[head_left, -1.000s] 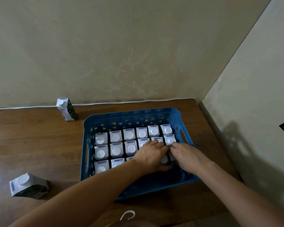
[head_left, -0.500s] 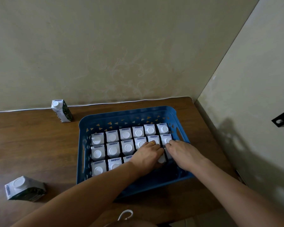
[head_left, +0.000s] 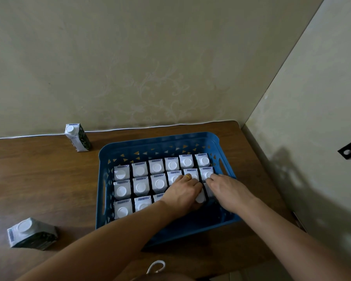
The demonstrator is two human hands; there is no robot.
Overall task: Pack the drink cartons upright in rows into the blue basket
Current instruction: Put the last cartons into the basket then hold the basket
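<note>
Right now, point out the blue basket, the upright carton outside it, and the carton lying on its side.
blue basket (head_left: 158,141): head view, far rim.
upright carton (head_left: 79,140): head view, front face.
lying carton (head_left: 31,234): head view, middle of its body.

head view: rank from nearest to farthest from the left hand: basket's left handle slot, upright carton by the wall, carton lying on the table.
From the left hand:
1. Left handle slot, in the basket's left wall.
2. Upright carton, back left by the wall.
3. Lying carton, front left on the table.

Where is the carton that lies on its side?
In the head view, the tipped carton lies on the table, near left, left of the blue basket.
</note>
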